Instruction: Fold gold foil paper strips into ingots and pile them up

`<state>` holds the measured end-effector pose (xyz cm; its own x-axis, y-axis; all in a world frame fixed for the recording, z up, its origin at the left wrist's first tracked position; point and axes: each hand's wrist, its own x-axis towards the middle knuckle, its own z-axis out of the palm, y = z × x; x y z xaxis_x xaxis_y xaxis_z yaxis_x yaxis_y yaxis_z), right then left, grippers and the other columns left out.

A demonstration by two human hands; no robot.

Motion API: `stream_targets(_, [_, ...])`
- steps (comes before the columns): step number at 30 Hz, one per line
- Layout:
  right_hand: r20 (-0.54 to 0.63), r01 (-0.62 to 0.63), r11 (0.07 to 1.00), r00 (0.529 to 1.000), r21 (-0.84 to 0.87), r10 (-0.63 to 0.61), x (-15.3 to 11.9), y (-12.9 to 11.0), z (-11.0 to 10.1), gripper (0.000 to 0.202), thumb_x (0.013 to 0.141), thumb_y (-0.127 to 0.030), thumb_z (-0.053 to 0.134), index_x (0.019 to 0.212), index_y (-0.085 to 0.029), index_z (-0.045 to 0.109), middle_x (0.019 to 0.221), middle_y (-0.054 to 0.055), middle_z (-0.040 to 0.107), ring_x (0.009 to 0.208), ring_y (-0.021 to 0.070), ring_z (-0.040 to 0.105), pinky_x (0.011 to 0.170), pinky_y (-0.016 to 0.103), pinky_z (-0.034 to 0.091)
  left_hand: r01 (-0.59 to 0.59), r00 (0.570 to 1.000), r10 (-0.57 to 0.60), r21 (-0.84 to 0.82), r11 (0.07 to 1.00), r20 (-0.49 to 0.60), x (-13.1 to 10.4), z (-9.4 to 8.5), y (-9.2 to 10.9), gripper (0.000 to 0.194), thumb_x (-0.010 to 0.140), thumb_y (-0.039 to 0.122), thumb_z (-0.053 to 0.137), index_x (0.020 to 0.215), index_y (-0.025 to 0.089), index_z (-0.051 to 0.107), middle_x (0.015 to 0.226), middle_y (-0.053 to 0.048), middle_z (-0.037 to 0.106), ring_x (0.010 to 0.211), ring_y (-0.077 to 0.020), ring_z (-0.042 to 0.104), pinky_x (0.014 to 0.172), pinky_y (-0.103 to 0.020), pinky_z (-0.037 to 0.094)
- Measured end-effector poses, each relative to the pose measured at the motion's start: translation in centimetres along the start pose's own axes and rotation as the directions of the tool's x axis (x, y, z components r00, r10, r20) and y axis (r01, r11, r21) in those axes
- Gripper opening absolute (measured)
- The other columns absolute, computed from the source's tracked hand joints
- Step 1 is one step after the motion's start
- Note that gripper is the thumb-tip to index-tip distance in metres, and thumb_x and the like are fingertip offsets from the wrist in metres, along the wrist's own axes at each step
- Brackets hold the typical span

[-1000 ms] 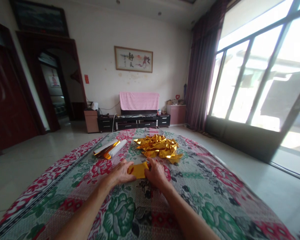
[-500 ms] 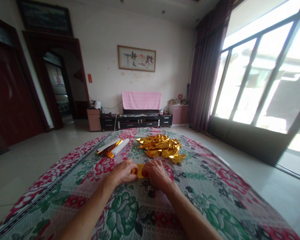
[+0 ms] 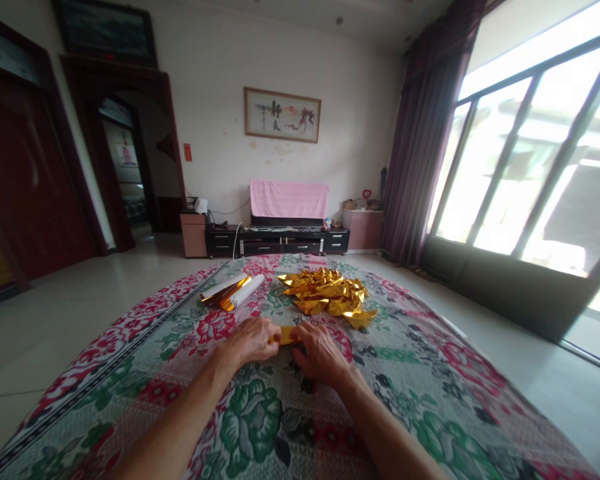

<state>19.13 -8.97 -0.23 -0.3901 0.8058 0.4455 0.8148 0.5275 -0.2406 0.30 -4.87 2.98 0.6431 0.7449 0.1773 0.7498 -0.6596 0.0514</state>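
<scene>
A small piece of gold foil paper lies between my two hands, low over the flowered tablecloth. My left hand pinches its left end with curled fingers. On the other end, my right hand has its fingers closed too. The strip looks narrow and flat, and its ends are hidden under my fingers. Just beyond my hands sits a heap of folded gold foil pieces, shiny and pointed. To the left of that heap are rolled sheets, white outside and gold inside.
The table's rounded far edge faces a low black TV cabinet, where a pink cloth covers a screen. A purple curtain and large windows stand at right. Dark red doors are on the left.
The gold strip between my hands looks narrower than before, and my right fingers have shifted over its edge. My view has turned slightly left, so the scene sits further right.
</scene>
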Motion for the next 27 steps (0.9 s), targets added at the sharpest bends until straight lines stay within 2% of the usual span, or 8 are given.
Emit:
stream_targets(3, [0.001, 0.010, 1.000, 1.000, 0.009, -0.010, 0.0, 0.0, -0.2, 0.011, 0.079, -0.014, 0.047, 0.083, -0.019, 0.056, 0.085, 0.002, 0.055, 0.081, 0.0138, 0.051, 0.074, 0.025, 0.031, -0.009, 1.000, 0.011, -0.072, 0.997, 0.024, -0.1, -0.3, -0.4, 0.022, 0.070, 0.028, 0.051, 0.081, 0.024, 0.069, 0.081, -0.003, 0.066, 0.074, -0.0171, 0.060, 0.065, -0.024, 0.042])
stream_targets(7, [-0.016, -0.027, 0.999, 0.999, 0.021, 0.028, 0.0, -0.1, -0.4, 0.013, 0.083, -0.017, 0.045, 0.081, -0.019, 0.058, 0.084, 0.002, 0.055, 0.078, 0.0122, 0.052, 0.070, 0.022, 0.032, -0.014, 0.999, 0.020, -0.185, 0.983, 0.032, 0.0, -0.1, -1.5, 0.022, 0.066, 0.023, 0.053, 0.078, 0.022, 0.071, 0.083, -0.002, 0.066, 0.072, -0.0150, 0.059, 0.065, -0.021, 0.042])
stream_targets(12, [-0.036, -0.145, 0.989, 0.989, 0.012, 0.146, 0.6, 0.3, -0.1, 0.022, 0.089, -0.021, 0.038, 0.086, -0.018, 0.059, 0.083, 0.003, 0.058, 0.074, 0.0110, 0.054, 0.066, 0.020, 0.033, 0.061, 0.995, -0.086, -0.376, 0.925, -0.051, 0.2, 1.2, -3.1, 0.028, 0.076, 0.030, 0.046, 0.088, 0.019, 0.069, 0.087, -0.002, 0.069, 0.078, -0.0142, 0.061, 0.072, -0.021, 0.043])
stream_targets(15, [-0.029, -0.207, 0.978, 0.978, -0.013, 0.207, 1.6, 0.7, 0.0, 0.022, 0.088, -0.024, 0.039, 0.085, -0.018, 0.060, 0.082, 0.003, 0.060, 0.075, 0.0119, 0.055, 0.066, 0.020, 0.033, 0.124, 0.981, -0.179, -0.455, 0.882, -0.080, 0.4, 2.2, -3.7, 0.030, 0.078, 0.028, 0.044, 0.096, 0.019, 0.067, 0.091, -0.002, 0.069, 0.081, -0.0139, 0.061, 0.074, -0.021, 0.044])
stream_targets(20, [0.011, -0.297, 0.953, 0.955, -0.056, 0.298, 3.4, 1.1, 0.0, 0.016, 0.081, -0.022, 0.046, 0.086, -0.018, 0.060, 0.084, 0.004, 0.063, 0.078, 0.0140, 0.058, 0.067, 0.021, 0.033, 0.196, 0.954, -0.265, -0.380, 0.904, -0.137, 1.0, 3.5, -3.6, 0.034, 0.077, 0.020, 0.046, 0.108, 0.022, 0.060, 0.092, -0.003, 0.067, 0.079, -0.0141, 0.061, 0.076, -0.023, 0.044])
stream_targets(23, [-0.006, -0.325, 0.944, 0.946, -0.056, 0.325, 3.7, 1.2, 0.2, 0.018, 0.079, -0.021, 0.047, 0.091, -0.019, 0.060, 0.088, 0.005, 0.064, 0.081, 0.0152, 0.058, 0.068, 0.022, 0.034, 0.194, 0.953, -0.257, -0.327, 0.925, -0.161, 1.0, 3.7, -3.3, 0.032, 0.079, 0.018, 0.044, 0.106, 0.023, 0.059, 0.093, -0.003, 0.065, 0.083, -0.0142, 0.060, 0.078, -0.024, 0.043])
stream_targets(27, [-0.048, -0.334, 0.942, 0.942, -0.033, 0.332, 3.3, 1.2, 0.8, 0.019, 0.079, -0.022, 0.047, 0.095, -0.019, 0.058, 0.092, 0.005, 0.063, 0.084, 0.0158, 0.058, 0.071, 0.023, 0.035, 0.213, 0.953, -0.266, -0.308, 0.927, -0.143, 0.9, 3.5, -3.1, 0.025, 0.080, 0.020, 0.044, 0.099, 0.023, 0.060, 0.088, -0.002, 0.062, 0.083, -0.0141, 0.059, 0.077, -0.023, 0.042])
